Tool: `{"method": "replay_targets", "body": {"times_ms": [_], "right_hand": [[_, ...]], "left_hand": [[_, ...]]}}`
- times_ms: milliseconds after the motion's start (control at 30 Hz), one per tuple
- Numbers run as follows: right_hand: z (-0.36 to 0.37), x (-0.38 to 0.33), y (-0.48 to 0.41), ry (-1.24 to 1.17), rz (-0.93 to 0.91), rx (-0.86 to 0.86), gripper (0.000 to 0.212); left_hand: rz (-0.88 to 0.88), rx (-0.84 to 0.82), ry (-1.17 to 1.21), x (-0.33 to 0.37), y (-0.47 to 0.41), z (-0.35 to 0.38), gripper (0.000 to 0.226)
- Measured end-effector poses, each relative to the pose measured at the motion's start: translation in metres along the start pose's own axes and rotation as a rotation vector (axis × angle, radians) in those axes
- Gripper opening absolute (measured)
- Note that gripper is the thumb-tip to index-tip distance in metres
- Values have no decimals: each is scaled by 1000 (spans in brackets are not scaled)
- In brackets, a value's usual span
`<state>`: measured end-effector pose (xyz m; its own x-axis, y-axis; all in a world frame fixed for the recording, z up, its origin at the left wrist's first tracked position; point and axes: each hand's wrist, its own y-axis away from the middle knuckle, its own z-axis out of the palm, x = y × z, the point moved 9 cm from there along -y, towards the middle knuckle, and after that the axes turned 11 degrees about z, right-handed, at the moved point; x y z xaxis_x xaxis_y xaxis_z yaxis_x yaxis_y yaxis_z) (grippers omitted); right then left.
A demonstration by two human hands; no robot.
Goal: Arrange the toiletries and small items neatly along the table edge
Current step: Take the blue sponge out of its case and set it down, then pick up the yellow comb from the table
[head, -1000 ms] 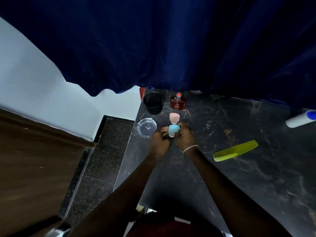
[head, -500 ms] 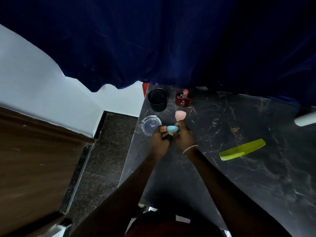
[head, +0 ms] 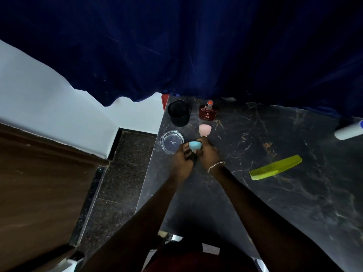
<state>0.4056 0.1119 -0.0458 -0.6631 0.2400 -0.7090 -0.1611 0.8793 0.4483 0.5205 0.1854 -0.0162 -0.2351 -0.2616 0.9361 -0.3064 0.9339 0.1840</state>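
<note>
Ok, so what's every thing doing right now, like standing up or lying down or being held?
Left hand, pinching the blue sponge.
Right hand, pinching the blue sponge too.
Pink sponge, standing on the table, not held.
Black cup, upright, open on top.
Perfume bottle, upright.
Glass ashtray, right way up, flat on the table.
Green comb, lying flat, untouched.
White tube, lying on its side.
</note>
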Motion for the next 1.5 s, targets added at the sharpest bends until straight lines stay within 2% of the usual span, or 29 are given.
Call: {"method": "replay_targets", "body": {"times_ms": [100, 233, 367, 467, 567, 667, 733, 1000, 1067, 1167, 1267, 1367, 1433, 1500], "right_hand": [[-3, 2, -1, 25, -20, -7, 45], [-18, 18, 4, -2, -4, 19, 49], [-52, 35, 25, 65, -24, 102, 50], [-85, 59, 40, 168, -14, 175, 44], [-126, 92, 53, 251, 35, 272, 40], [-176, 126, 64, 205, 132, 384, 32], [-207, 155, 65, 200, 235, 417, 37], [-275, 226, 33, 219, 450, 329, 62], [-284, 229, 25, 219, 438, 321, 64], [-294, 234, 16, 93, 436, 318, 53], [-298, 248, 5, -83, 495, 261, 48], [-294, 254, -7, -224, 530, 165, 27], [-283, 240, -9, -220, 526, 60, 15], [-271, 227, -10, -247, 530, 5, 18]], "left_hand": [[11, 0, -6, 3, 3, 0, 43], [-87, 11, 27, -12, 13, 9, 50], [-98, 52, -79, -15, 30, 24, 28], [-52, -29, -179, -10, 37, 56, 21], [-3, -164, -194, 2, 41, 103, 37], [72, -300, -235, 19, 44, 156, 44], [128, -353, -308, 28, 45, 188, 49], [246, -484, -707, 27, 49, 264, 56], [242, -482, -781, 16, 44, 273, 55], [212, -484, -828, 3, 37, 279, 60], [200, -468, -768, 5, 33, 278, 63], [154, -459, -666, 4, 26, 274, 63], [133, -426, -617, 1, 24, 269, 47], [119, -392, -567, 2, 25, 262, 31]]}}
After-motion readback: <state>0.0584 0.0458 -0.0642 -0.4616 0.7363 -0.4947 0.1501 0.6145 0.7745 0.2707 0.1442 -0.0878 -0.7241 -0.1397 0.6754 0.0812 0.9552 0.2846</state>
